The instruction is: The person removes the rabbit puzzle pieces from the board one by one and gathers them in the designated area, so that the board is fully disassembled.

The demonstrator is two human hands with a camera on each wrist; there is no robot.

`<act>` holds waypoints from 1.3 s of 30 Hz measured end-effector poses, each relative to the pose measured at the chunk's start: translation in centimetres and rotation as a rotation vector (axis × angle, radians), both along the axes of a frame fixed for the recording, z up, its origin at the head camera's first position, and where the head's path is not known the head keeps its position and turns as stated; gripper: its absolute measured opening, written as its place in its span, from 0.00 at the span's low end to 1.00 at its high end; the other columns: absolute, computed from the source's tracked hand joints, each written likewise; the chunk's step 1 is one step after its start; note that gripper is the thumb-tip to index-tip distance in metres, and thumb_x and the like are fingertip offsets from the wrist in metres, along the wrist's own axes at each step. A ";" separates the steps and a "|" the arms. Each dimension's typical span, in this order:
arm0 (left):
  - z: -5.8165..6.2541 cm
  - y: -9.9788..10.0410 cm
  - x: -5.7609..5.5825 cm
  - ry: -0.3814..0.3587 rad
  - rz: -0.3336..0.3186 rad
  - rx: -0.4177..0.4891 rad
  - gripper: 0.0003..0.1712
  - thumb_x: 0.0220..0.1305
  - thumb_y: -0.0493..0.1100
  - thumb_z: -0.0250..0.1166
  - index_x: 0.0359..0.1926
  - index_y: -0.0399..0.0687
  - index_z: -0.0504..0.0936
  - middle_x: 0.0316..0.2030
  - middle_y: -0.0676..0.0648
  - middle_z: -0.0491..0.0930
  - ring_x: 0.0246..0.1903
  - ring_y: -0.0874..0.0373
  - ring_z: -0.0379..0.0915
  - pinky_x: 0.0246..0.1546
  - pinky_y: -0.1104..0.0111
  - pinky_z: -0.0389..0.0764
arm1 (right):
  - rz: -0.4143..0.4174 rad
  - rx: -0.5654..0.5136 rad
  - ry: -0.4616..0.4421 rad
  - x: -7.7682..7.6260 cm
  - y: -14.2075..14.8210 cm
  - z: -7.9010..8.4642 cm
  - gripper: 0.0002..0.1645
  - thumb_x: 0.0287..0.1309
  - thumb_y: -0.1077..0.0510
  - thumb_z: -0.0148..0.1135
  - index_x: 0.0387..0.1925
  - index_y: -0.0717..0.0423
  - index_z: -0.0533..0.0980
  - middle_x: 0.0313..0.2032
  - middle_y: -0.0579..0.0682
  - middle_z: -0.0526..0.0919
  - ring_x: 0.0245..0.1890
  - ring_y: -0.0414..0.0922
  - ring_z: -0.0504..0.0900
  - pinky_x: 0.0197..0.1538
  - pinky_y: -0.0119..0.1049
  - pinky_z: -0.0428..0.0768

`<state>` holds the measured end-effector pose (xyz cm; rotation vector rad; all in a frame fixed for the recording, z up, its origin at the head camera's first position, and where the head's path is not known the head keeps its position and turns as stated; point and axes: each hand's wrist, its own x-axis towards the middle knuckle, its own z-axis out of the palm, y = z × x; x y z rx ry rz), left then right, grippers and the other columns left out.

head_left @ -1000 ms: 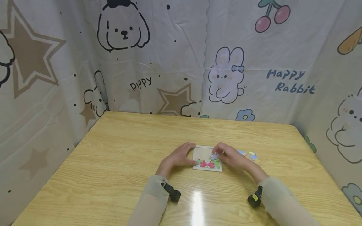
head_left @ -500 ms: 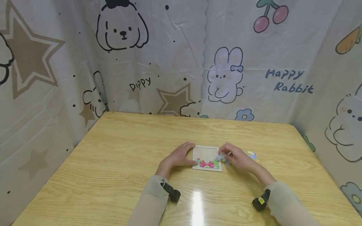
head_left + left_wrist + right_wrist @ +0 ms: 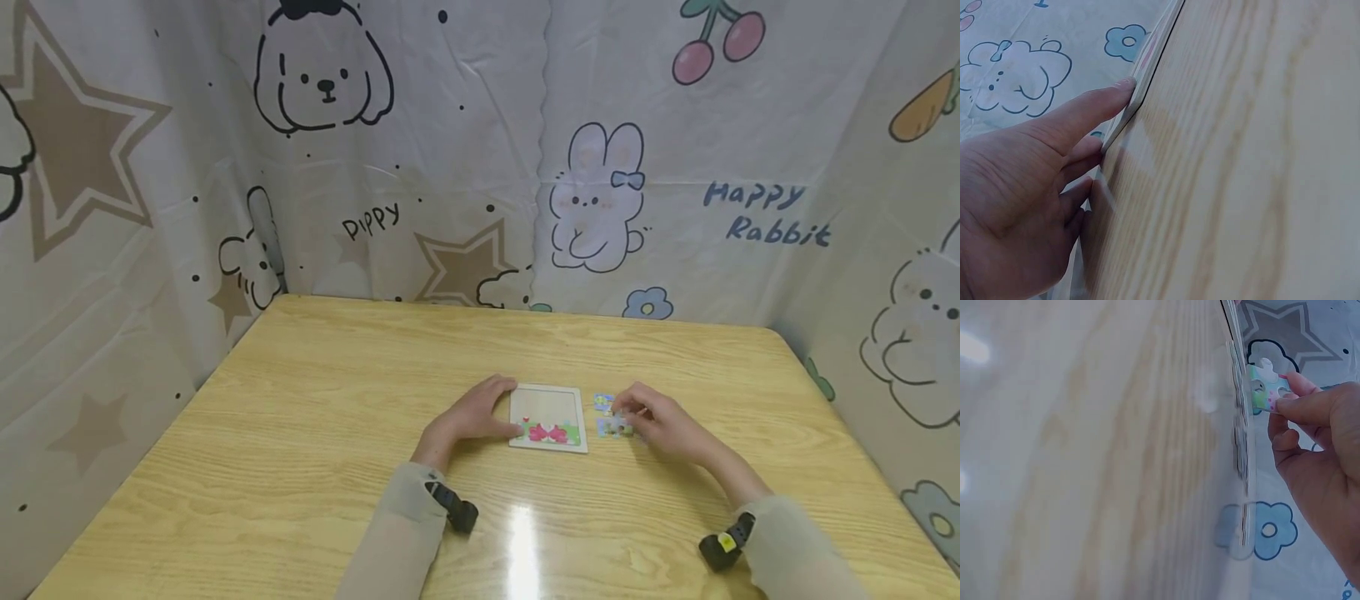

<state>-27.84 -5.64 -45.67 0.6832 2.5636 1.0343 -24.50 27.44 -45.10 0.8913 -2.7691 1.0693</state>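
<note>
My left hand [image 3: 471, 411] holds the left side of a pale wooden puzzle tray [image 3: 549, 387]. Its thumb lies on the rim and its fingertips are at the far left corner. Along the tray's near side, fitted pieces form a strip of pink and green picture [image 3: 550, 433]; bare wood shows above it. In the right wrist view, my right hand [image 3: 1329, 419] pinches a jigsaw piece [image 3: 1263, 389] with blue, green and pink print between thumb and fingers. The head view has this hand to the right of the tray, close over loose jigsaw pieces [image 3: 603, 402], partly covering them.
The wooden table [image 3: 375, 383] extends around the tray, with a bright reflection near the front. A printed cloth curtain [image 3: 450, 167] hangs along the back and both sides. A small black camera [image 3: 459, 510] is strapped to each wrist.
My right hand has moved right, away from over the tray, still pinching the jigsaw piece. Loose pieces beside the tray now show more fully. My left hand has stayed on the tray.
</note>
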 end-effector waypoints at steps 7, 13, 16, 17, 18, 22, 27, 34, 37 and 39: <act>0.1 0.1 0.0 0.004 -0.001 0.000 0.46 0.57 0.51 0.72 0.72 0.43 0.62 0.71 0.43 0.63 0.73 0.45 0.56 0.76 0.53 0.58 | -0.006 -0.005 0.030 0.5 1.8 -0.2 0.11 0.62 0.73 0.56 0.42 0.59 0.76 0.39 0.49 0.79 0.38 0.30 0.76 0.36 0.27 0.80; 0.3 0.1 0.2 -0.002 0.006 -0.001 0.46 0.57 0.50 0.72 0.72 0.43 0.62 0.72 0.42 0.62 0.74 0.44 0.53 0.77 0.52 0.56 | -0.003 -0.012 0.051 1.0 2.9 -0.2 0.11 0.61 0.73 0.57 0.42 0.59 0.77 0.38 0.51 0.79 0.36 0.32 0.76 0.34 0.27 0.79; 0.5 0.1 0.3 -0.008 0.009 -0.005 0.46 0.58 0.50 0.72 0.72 0.43 0.62 0.72 0.42 0.61 0.75 0.43 0.50 0.77 0.51 0.54 | -0.021 0.003 0.053 1.3 3.4 0.0 0.11 0.61 0.73 0.57 0.41 0.57 0.76 0.38 0.50 0.80 0.37 0.30 0.76 0.35 0.26 0.79; 0.5 0.1 0.3 -0.010 0.009 -0.007 0.46 0.58 0.50 0.71 0.72 0.44 0.62 0.73 0.42 0.60 0.76 0.43 0.49 0.77 0.51 0.54 | -0.030 0.007 0.048 1.4 3.6 0.0 0.12 0.61 0.73 0.57 0.42 0.57 0.77 0.38 0.50 0.79 0.38 0.29 0.76 0.35 0.26 0.79; 0.5 0.1 0.3 -0.010 0.009 -0.007 0.45 0.58 0.50 0.71 0.72 0.44 0.62 0.72 0.42 0.61 0.76 0.43 0.49 0.77 0.51 0.53 | -0.038 0.009 0.045 1.5 3.8 0.1 0.12 0.61 0.73 0.57 0.42 0.57 0.77 0.39 0.50 0.79 0.38 0.29 0.75 0.35 0.26 0.79; 0.5 0.1 0.3 -0.014 0.009 -0.009 0.45 0.58 0.51 0.71 0.72 0.44 0.62 0.73 0.42 0.60 0.76 0.43 0.48 0.78 0.51 0.53 | -0.058 0.002 0.030 1.8 4.6 0.2 0.12 0.61 0.73 0.57 0.43 0.57 0.77 0.39 0.52 0.79 0.38 0.28 0.75 0.35 0.26 0.79; 0.5 0.1 0.3 -0.015 0.005 -0.005 0.46 0.58 0.51 0.71 0.72 0.43 0.62 0.73 0.42 0.60 0.76 0.43 0.48 0.78 0.51 0.53 | -0.063 -0.003 0.028 2.1 5.6 0.0 0.12 0.61 0.73 0.57 0.42 0.58 0.77 0.38 0.52 0.79 0.38 0.29 0.75 0.34 0.26 0.79; 0.4 0.1 0.2 -0.018 0.010 -0.006 0.46 0.58 0.51 0.71 0.72 0.44 0.62 0.74 0.42 0.59 0.76 0.43 0.48 0.77 0.51 0.53 | -0.071 0.006 0.017 2.3 6.5 0.1 0.12 0.62 0.73 0.57 0.42 0.56 0.76 0.38 0.50 0.78 0.37 0.30 0.75 0.34 0.26 0.78; 0.4 0.1 0.2 -0.020 0.011 -0.006 0.46 0.58 0.51 0.71 0.72 0.44 0.61 0.74 0.42 0.59 0.76 0.43 0.47 0.78 0.51 0.53 | -0.066 0.013 0.022 2.3 6.5 0.1 0.12 0.61 0.73 0.57 0.41 0.56 0.76 0.37 0.50 0.78 0.37 0.30 0.74 0.33 0.26 0.77; 0.4 0.1 0.3 -0.017 0.011 -0.004 0.46 0.58 0.51 0.71 0.72 0.44 0.61 0.73 0.42 0.59 0.76 0.43 0.48 0.78 0.51 0.53 | -0.070 0.018 0.031 2.2 6.5 0.1 0.12 0.61 0.74 0.57 0.41 0.57 0.76 0.37 0.50 0.78 0.36 0.29 0.73 0.33 0.25 0.76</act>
